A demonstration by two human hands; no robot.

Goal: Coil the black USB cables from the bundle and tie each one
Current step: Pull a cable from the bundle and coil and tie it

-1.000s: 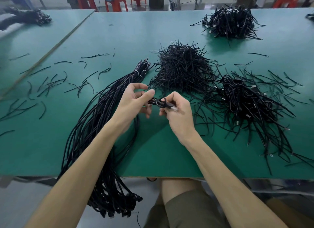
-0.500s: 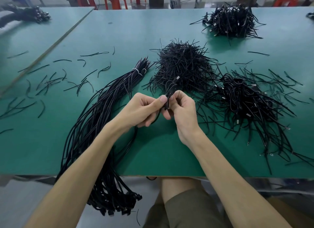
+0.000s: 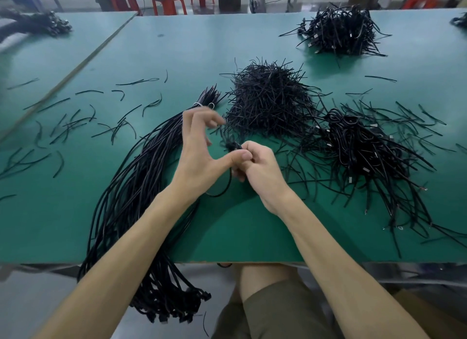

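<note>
Hanging off the near edge of the table (image 3: 252, 237), the bundle (image 3: 141, 187) dangles its plug ends beside the person's shorts (image 3: 273, 311), then runs up the green top to a white band at its far tip. Just right of it, both hands meet above the table: the right hand (image 3: 262, 171) has its fingers curled tight, pinching a small coiled cable (image 3: 231, 145), one loop of it sagging below the knuckles. The left hand (image 3: 199, 156) is spread in a wide arch, fingers lifted and blurred, thumb stretched across to the right hand's fingers. Loose ties (image 3: 75, 121) lie scattered to the left. Beyond the hands sits the tie heap (image 3: 267, 103), and to its right the done pile (image 3: 361, 146) of coiled cables. Further back, a second pile (image 3: 338, 30); past the table, red stools (image 3: 166, 2).
</note>
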